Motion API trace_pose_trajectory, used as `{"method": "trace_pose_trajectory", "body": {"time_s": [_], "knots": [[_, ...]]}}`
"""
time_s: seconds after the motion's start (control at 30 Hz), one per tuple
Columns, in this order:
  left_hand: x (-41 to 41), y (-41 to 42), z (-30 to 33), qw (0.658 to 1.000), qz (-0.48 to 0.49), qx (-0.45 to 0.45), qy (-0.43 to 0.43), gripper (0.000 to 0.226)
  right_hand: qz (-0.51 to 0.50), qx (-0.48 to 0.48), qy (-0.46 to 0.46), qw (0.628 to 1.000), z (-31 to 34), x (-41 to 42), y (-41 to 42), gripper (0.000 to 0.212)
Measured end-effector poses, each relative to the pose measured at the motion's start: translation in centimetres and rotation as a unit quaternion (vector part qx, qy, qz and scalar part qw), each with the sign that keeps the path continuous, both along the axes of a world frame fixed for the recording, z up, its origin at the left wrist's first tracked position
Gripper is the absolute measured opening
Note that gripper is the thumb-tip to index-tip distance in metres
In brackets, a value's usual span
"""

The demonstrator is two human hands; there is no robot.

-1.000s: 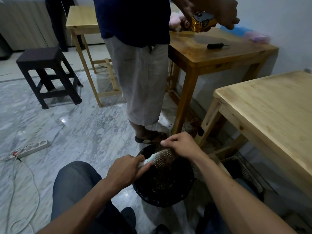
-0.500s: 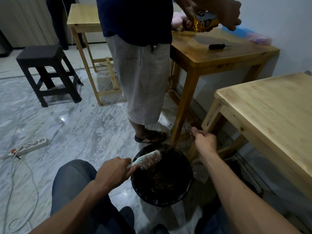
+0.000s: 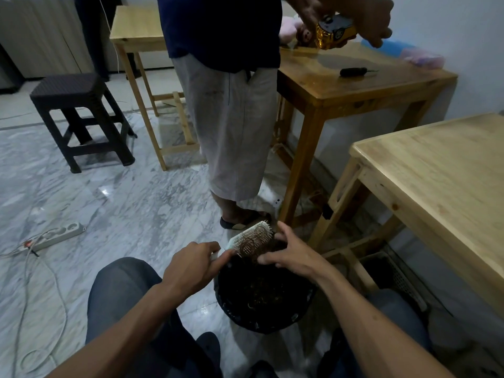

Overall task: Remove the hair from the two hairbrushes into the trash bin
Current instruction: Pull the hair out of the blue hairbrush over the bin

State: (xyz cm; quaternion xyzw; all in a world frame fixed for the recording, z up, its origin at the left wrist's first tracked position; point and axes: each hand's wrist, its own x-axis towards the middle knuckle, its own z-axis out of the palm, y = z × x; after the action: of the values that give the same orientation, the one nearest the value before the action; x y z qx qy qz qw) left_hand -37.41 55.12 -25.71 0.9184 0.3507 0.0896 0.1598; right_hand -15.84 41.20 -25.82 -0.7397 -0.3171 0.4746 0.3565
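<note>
Two bare hands work over a round black trash bin (image 3: 263,301) lined with a dark bag, which stands on the grey-veined marble floor (image 3: 131,208) between our knees. Our left hand (image 3: 195,267) grips the pale handle of a white paddle hairbrush (image 3: 252,237), fingers curled tight around it, so the bristled head tilts up over the bin's far rim. Our right hand (image 3: 290,253) rests on the near edge of the brush head with the thumb raised and the fingers bent together against the bristles; whether they pinch any strands we cannot tell, since the hair is dark against the bin. A brown tangle of hair (image 3: 249,242) clings to the bristles, and more loose strands lie inside the bin. Only this one brush is in view. Just beyond the bin stands another person in pale grey shorts (image 3: 231,126) and sandals, holding a shiny gold object (image 3: 334,32). Right of the bin is a pale wooden table (image 3: 441,181); beyond it, a darker varnished wooden table (image 3: 351,80). Far left of the bin sit a dark woven stool (image 3: 76,115) and a white power strip (image 3: 58,234).
</note>
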Motion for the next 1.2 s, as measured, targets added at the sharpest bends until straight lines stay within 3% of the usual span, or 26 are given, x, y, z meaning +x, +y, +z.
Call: {"method": "trace_pose_trajectory", "body": {"time_s": [0.13,0.17,0.3,0.4,0.47,0.6,0.73,0.8,0.87,0.93,0.97,1.2], "knots": [[0.7,-0.4,0.7,0.998,0.04,-0.023,-0.032,0.056,-0.038,0.022,-0.026,0.999,-0.5,-0.7,-0.1,0.019],[0.8,-0.1,1.0,0.995,0.072,-0.043,-0.058,0.055,-0.06,0.018,-0.042,0.997,-0.6,-0.5,-0.4,0.01],[0.6,1.5,2.1,0.968,0.161,-0.088,-0.17,0.054,-0.108,-0.06,-0.131,0.984,-1.9,0.8,-2.2,0.019],[0.7,1.7,2.7,0.964,0.158,-0.085,-0.195,0.058,-0.131,-0.11,-0.139,0.975,-3.2,1.4,-3.2,0.024],[0.9,1.4,2.6,0.967,0.144,-0.078,-0.193,0.057,-0.085,-0.129,-0.137,0.978,-3.2,1.6,-3.0,0.011],[1.4,0.7,2.4,0.973,0.124,-0.078,-0.18,0.055,0.05,-0.155,-0.103,0.981,-0.9,1.5,-1.4,0.08],[1.8,-0.2,2.3,0.977,0.103,-0.079,-0.169,0.046,0.036,-0.056,-0.085,0.994,0.6,0.6,0.3,0.104],[1.9,-0.5,2.4,0.979,0.098,-0.075,-0.164,0.044,-0.012,0.034,0.013,0.999,0.8,0.1,0.8,0.089],[2.0,-0.7,2.3,0.98,0.097,-0.069,-0.159,0.044,-0.06,0.11,0.101,0.987,1.4,-0.6,1.0,0.052],[1.9,-0.6,2.2,0.98,0.104,-0.067,-0.158,0.047,-0.101,0.143,0.106,0.979,1.7,-1.1,1.2,0.015],[1.9,-0.5,2.2,0.978,0.11,-0.067,-0.161,0.05,-0.123,0.142,0.096,0.977,1.4,-1.1,1.1,0.007],[1.3,0.7,2.5,0.967,0.147,-0.078,-0.193,0.061,-0.147,-0.011,-0.025,0.989,-1.5,0.3,-1.7,0.016]]}}
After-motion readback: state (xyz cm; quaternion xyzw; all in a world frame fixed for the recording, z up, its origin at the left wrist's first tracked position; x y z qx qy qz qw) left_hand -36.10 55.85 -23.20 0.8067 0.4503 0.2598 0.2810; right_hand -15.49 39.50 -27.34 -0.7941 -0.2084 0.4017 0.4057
